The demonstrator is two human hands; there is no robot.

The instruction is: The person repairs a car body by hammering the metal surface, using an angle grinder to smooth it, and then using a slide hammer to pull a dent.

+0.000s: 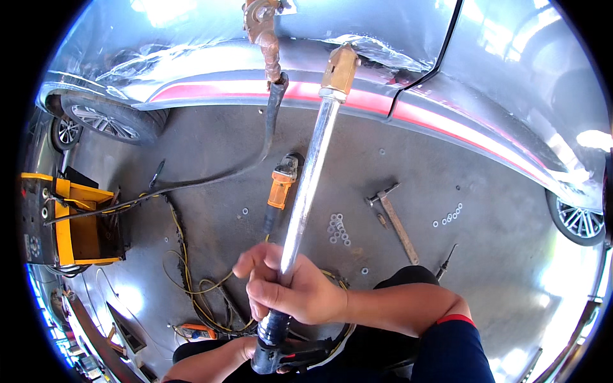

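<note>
Both hands on the puller [306, 179], tip at the car panel [357, 45].

Right hand [297, 290] wrapped tight round the chrome shaft, fingers [255, 265] curled fully closed over it, shaft running up out of the fist toward the brass head [340, 69]. Brass head right against the dented grey panel, just above the red stripe [447, 124]. Left hand [246, 351] low at the frame's bottom edge, closed on the black grip end [271, 338], grip sticking out between thumb and fingers. Copper clamp [265, 32] with its black cable [271, 121] hanging just left of the head. On the floor beneath: orange grinder [281, 188], hammer [393, 214], scattered washers [338, 228], yellow welder [70, 220] far left.
</note>
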